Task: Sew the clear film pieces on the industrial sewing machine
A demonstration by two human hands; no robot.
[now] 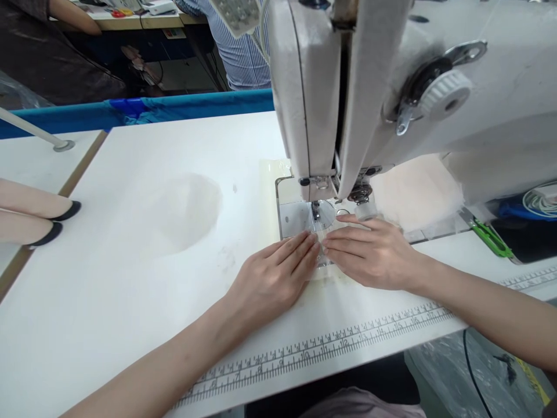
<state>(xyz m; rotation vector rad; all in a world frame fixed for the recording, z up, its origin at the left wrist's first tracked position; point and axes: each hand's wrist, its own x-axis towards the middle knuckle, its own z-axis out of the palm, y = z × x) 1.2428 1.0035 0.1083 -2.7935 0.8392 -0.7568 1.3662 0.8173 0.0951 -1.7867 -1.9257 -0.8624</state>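
Head view: both hands lie flat on the white table (143, 232), near its front edge, just before the sewing machine (348, 87). The left hand (272, 278) presses a clear plastic piece (324, 255) with fingers stretched out and close together, grip not closed on anything. The right hand (374, 252) lies likewise flat, fingertips almost meeting the left ones right below the needle foot (315, 212). A printed ruler (331, 342) runs along the front edge. Green clippers (491, 238) lie at the right side.
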